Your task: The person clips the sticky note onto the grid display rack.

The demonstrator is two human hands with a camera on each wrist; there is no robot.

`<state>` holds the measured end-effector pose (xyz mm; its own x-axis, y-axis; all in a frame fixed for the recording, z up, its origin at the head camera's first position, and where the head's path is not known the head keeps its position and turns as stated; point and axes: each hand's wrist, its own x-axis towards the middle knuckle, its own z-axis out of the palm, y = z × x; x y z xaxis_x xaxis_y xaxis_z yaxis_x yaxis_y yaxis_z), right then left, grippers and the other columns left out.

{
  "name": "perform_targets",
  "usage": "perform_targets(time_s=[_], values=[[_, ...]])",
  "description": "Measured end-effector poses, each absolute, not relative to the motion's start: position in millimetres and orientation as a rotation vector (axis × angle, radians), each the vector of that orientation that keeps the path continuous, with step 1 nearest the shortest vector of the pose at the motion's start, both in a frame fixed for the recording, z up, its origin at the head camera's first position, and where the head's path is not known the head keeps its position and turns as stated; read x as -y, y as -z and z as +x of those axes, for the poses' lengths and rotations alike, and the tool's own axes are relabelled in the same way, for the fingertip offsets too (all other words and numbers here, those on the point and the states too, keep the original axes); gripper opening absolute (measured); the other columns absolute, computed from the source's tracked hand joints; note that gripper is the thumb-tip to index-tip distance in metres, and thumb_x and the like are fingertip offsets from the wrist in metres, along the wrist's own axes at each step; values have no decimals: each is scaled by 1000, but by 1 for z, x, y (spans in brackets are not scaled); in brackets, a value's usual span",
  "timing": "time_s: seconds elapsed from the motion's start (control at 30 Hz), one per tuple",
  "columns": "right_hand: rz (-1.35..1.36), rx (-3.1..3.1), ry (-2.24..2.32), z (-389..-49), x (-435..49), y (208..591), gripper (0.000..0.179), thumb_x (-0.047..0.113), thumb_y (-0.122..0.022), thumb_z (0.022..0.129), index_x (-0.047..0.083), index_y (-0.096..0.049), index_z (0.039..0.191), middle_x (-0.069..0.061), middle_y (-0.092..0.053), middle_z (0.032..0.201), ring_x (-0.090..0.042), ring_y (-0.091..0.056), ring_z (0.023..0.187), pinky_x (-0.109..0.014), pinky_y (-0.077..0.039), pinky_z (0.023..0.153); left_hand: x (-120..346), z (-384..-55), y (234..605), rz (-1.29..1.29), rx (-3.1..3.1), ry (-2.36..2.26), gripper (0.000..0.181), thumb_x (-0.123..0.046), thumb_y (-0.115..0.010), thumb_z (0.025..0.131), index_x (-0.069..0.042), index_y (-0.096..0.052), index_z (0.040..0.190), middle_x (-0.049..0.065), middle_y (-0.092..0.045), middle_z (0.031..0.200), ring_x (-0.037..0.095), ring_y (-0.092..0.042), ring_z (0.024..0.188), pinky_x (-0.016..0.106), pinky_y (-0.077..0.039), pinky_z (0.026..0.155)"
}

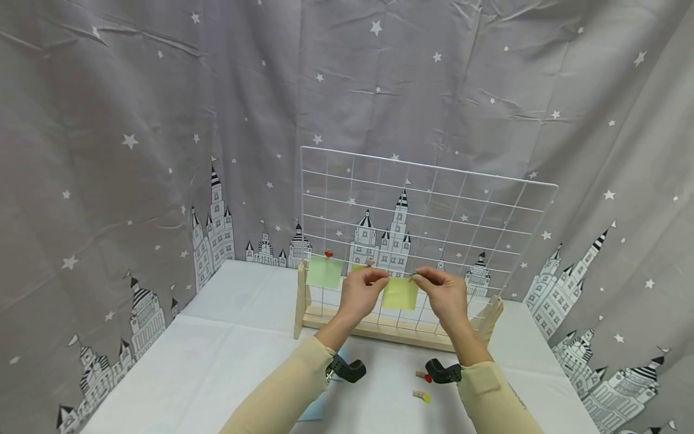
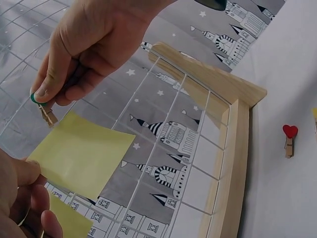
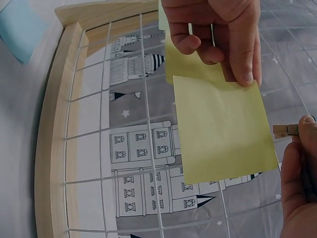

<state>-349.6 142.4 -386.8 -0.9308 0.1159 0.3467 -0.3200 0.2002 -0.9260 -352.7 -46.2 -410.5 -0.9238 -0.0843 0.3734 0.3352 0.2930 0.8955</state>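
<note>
A yellow sticky note (image 1: 400, 293) lies against the white wire grid (image 1: 434, 211). My left hand (image 1: 364, 293) pinches its upper left corner between thumb and finger. Just off the note's upper right corner, my right hand (image 1: 446, 295) pinches a small wooden clothespin (image 2: 48, 116) with a green piece at its end. In the right wrist view the clothespin's wooden tip points toward the note's edge. Partly behind my left hand hangs another yellow note (image 3: 193, 64). Farther left, a green note (image 1: 325, 271) hangs under a red heart clothespin (image 1: 328, 253).
The grid stands in a wooden base (image 1: 379, 330) on a white table (image 1: 233, 343). A red heart clothespin (image 2: 290, 139) and a yellow-topped one (image 1: 422, 396) lie in front of it. Blue paper (image 1: 313, 410) lies near my left forearm. A grey castle-print curtain (image 1: 379, 90) hangs behind.
</note>
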Motion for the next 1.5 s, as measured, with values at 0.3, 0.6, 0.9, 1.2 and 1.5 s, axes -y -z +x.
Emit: perform_targets(time_s=[0.3, 0.6, 0.9, 1.2, 1.5], values=[[182, 2157, -1768, -352, -139, 390, 18, 10, -81, 89, -2, -79, 103, -3, -78, 84, -6, -65, 73, -22, -53, 70, 45, -353, 412, -206, 2224, 1648, 9, -18, -75, 95, -18, -82, 100, 0, -79, 96, 14, -70, 87, 31, -57, 76], [162, 2149, -1714, -355, -136, 388, 14, 9, -81, 89, 2, -80, 101, -2, -79, 84, -5, -65, 71, -23, -54, 69, 43, -356, 411, -199, 2213, 1660, 9, -18, -75, 94, -17, -82, 100, 1, -79, 99, 15, -72, 90, 30, -58, 77], [151, 2117, -1721, -358, -133, 389, 14, 5, -81, 88, -1, -79, 101, -5, -79, 83, -4, -66, 68, -21, -55, 67, 41, -359, 412, -202, 2200, 1664, 8, -18, -75, 94, -18, -82, 99, 1, -79, 101, 15, -71, 87, 29, -57, 74], [149, 2120, -1664, -358, -131, 388, 14, 7, -81, 87, 0, -80, 99, -2, -76, 78, -4, -62, 66, -18, -50, 62, 39, -360, 411, -209, 2207, 1651, 14, -19, -74, 96, -11, -81, 106, 3, -80, 104, 20, -73, 93, 33, -59, 77], [150, 2148, -1600, -356, -130, 387, 11, 9, -81, 88, 5, -82, 97, -6, -79, 86, -3, -65, 70, -18, -52, 64, 38, -360, 410, -214, 2203, 1645, 12, -17, -74, 96, -11, -81, 104, 2, -80, 102, 20, -72, 97, 34, -58, 81]])
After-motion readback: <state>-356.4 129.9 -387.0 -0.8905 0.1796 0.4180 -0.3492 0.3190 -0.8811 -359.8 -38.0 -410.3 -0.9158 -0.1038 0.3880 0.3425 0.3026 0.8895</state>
